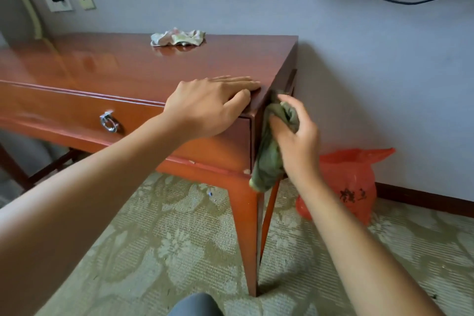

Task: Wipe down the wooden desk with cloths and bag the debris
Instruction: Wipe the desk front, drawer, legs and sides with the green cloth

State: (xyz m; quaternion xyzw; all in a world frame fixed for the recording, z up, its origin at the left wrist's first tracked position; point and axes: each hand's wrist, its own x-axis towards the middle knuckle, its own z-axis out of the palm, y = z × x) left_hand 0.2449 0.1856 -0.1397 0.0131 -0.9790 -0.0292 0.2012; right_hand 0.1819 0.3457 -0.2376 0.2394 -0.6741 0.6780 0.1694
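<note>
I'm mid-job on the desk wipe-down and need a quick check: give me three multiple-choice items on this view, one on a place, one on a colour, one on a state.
1. Where is the bag?
A. on the desk
B. on the floor right of the desk
C. in the drawer

2. What colour is the cloth in the right hand?
A. green
B. white
C. blue

3. How is the left hand?
A. gripping the drawer handle
B. holding a cloth
C. flat on the desk corner

Answers:
1 B, the orange bag sits on the carpet by the wall.
2 A, the right hand grips a green cloth.
3 C, the left hand rests on the desk, fingers straight.
</note>
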